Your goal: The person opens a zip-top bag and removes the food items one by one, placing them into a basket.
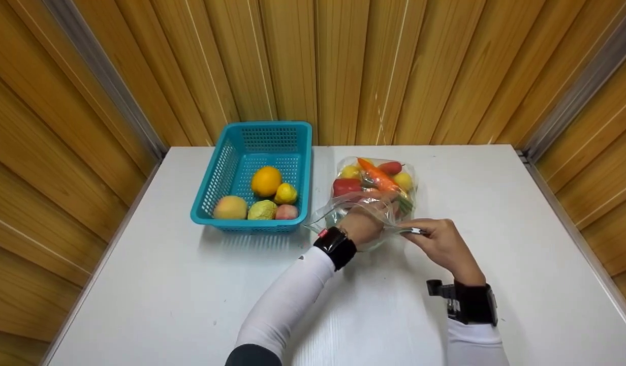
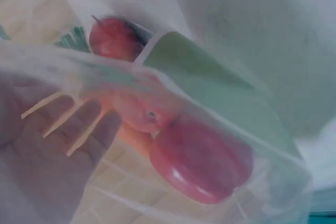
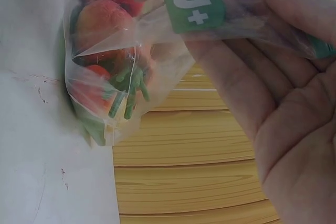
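A clear plastic zip bag (image 1: pixel 320 218) lies on the table, filled with produce. Inside it show a carrot (image 1: pixel 378 177), a red bell pepper (image 1: pixel 346 187), a red elongated vegetable (image 1: pixel 390 168) and yellow round fruits (image 1: pixel 403 181). My left hand (image 1: pixel 363 223) reaches into the bag's mouth; its fingers look extended beside the produce in the left wrist view, through blurring film. With thumb and fingers, my right hand (image 1: pixel 440 241) pinches the bag's right edge. A green printed strip (image 3: pixel 197 6) crosses the film near those fingers.
Left of the bag stands a blue-green plastic basket (image 1: pixel 200 203). It holds an orange (image 1: pixel 266 181), a lemon (image 1: pixel 286 193), a knobbly yellow-green fruit (image 1: pixel 262 210) and two peach-like fruits (image 1: pixel 230 208). Wood-patterned walls (image 1: pixel 343 76) border the white table (image 1: pixel 155 284).
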The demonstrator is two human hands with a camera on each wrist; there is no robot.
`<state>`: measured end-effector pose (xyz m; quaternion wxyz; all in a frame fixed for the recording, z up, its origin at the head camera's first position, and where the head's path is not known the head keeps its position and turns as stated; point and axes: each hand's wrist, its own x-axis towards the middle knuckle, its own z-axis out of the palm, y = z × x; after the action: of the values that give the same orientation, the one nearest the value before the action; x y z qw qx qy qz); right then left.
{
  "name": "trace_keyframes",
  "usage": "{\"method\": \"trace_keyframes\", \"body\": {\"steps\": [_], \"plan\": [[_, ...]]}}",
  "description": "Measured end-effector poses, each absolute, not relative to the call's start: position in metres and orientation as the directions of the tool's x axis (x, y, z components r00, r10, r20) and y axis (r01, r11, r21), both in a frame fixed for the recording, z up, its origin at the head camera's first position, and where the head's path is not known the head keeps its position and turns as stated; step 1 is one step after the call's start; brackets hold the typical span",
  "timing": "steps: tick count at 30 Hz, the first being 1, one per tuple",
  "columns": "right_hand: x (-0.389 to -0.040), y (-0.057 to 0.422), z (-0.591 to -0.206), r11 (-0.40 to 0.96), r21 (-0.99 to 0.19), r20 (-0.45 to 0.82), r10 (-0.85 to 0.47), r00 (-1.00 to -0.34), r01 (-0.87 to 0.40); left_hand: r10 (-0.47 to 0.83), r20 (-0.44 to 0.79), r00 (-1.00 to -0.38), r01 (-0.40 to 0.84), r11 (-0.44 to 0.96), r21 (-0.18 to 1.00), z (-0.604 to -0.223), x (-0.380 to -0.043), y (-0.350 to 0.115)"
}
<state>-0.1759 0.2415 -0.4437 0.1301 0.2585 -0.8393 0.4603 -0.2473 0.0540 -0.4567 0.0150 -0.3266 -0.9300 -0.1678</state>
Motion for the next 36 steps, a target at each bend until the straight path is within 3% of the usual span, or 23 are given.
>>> {"method": "trace_keyframes", "body": {"steps": [1,3,5,7,15,22,32,36], "plan": [[-0.176,0.242,-0.444,0.441,-0.706,0.456,-0.315,-0.832,-0.554,0.607,0.107,-0.788,0.611,0.749,0.254,-0.457,-0.25,0.056],[-0.176,0.242,-0.444,0.442,-0.711,0.449,-0.313,-0.837,-0.546,0.663,0.056,-0.746,0.665,0.747,0.009,-0.457,-0.253,0.06],[-0.176,0.243,-0.444,0.448,-0.72,0.434,-0.306,-0.847,-0.53,0.708,0.024,-0.706,0.696,0.7,-0.161,-0.459,-0.257,0.064],[-0.176,0.244,-0.443,0.454,-0.728,0.417,-0.3,-0.858,-0.513,0.721,0.009,-0.693,0.704,0.678,-0.212,-0.461,-0.26,0.066],[-0.176,0.248,-0.444,0.447,-0.74,0.407,-0.298,-0.863,-0.503,0.682,0.024,-0.731,0.676,0.729,-0.104,-0.462,-0.266,0.073],[-0.175,0.25,-0.444,0.444,-0.741,0.412,-0.293,-0.863,-0.504,0.673,0.032,-0.739,0.664,0.736,-0.131,-0.457,-0.261,0.075],[-0.176,0.252,-0.442,0.439,-0.744,0.416,-0.285,-0.863,-0.504,0.653,0.13,-0.746,0.654,0.756,-0.039,-0.457,-0.259,0.069],[-0.176,0.253,-0.442,0.459,-0.733,0.414,-0.284,-0.865,-0.502,0.59,0.167,-0.79,0.601,0.799,0.021,-0.459,-0.256,0.067]]}}
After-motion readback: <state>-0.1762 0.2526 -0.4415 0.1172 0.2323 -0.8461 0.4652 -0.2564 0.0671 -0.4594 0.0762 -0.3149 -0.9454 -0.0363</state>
